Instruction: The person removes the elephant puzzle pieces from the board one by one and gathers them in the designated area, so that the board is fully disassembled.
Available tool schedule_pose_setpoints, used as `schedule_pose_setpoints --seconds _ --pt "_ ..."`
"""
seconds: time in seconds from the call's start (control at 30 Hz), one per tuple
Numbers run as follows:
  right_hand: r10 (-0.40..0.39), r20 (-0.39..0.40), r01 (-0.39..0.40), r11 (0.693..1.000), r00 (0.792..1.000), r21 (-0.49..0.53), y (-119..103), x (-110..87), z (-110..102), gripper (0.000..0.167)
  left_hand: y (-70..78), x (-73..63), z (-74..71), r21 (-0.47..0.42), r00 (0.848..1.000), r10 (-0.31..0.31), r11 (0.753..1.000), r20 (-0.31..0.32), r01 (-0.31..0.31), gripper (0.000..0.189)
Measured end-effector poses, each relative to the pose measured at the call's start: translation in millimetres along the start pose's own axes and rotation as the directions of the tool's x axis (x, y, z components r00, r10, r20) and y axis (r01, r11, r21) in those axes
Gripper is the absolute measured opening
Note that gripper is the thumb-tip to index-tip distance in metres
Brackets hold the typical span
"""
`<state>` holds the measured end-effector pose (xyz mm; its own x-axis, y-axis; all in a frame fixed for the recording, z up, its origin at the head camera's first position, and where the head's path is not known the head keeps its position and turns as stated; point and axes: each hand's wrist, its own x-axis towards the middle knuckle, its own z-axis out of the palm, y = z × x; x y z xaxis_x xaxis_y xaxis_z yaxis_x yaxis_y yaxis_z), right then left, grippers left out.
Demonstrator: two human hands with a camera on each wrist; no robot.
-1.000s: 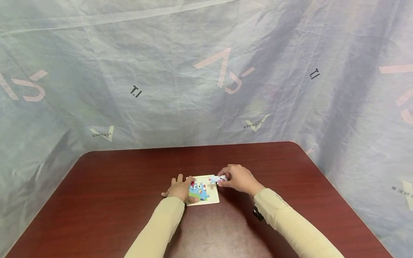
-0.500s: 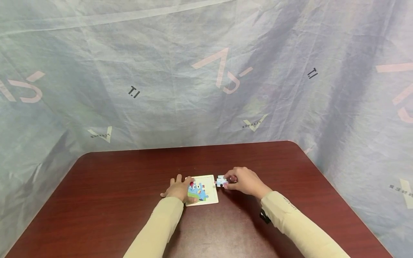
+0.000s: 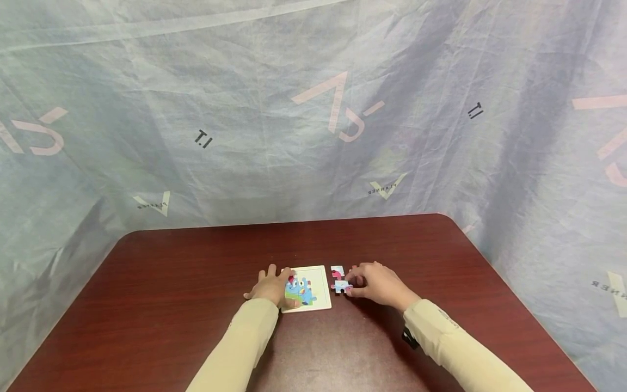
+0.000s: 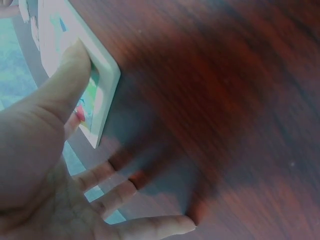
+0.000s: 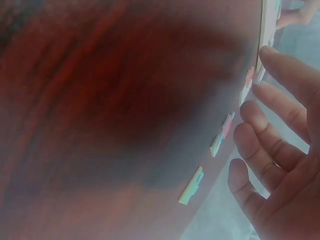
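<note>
In the head view, a square puzzle board [image 3: 320,288] lies on the table, its left part filled with a blue cartoon picture. My left hand [image 3: 269,288] rests over the board's left edge, fingers spread, and the thumb [image 4: 77,62] lies on the board in the left wrist view. Right of the board, my right hand [image 3: 377,283] pinches a light blue and pink puzzle piece [image 3: 340,286] between thumb and index finger, low at the tabletop. Behind it lies a white and pink puzzle piece [image 3: 337,270]. A reddish piece [image 3: 354,268] is partly hidden by the right hand.
Loose puzzle pieces also lie under the right hand in the right wrist view: a pink-edged piece [image 5: 223,134] and a yellow-green piece [image 5: 191,186]. The dark red wooden table [image 3: 171,283] meets a grey printed cloth [image 3: 264,109] at the back.
My right hand has moved from the board's upper right corner rightward and toward me, bringing the puzzle piece off the board. The white and pink piece now shows fully. The left hand stays put.
</note>
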<state>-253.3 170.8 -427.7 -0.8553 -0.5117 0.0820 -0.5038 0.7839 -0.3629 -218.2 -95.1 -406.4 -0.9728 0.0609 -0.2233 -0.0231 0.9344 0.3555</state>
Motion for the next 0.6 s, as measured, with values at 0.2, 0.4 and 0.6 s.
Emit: schedule_pose_setpoints --seconds 0.2,0.4,0.6 --pt "-0.012 0.003 0.012 1.000 1.000 0.012 -0.1 -2.8 3.7 0.017 0.9 -2.8 -2.3 0.005 1.000 0.003 1.000 0.005 -0.003 0.073" --pt "-0.052 -0.023 0.052 0.998 0.998 -0.021 0.8 -2.5 4.5 0.016 -1.2 1.8 1.5 -0.008 1.000 -0.011 1.000 0.013 0.011 0.074" --pt "-0.046 -0.011 0.045 0.998 0.999 -0.033 -0.2 -2.2 4.5 0.016 -3.3 6.2 3.2 -0.013 1.000 -0.018 1.000 0.024 0.018 0.075"
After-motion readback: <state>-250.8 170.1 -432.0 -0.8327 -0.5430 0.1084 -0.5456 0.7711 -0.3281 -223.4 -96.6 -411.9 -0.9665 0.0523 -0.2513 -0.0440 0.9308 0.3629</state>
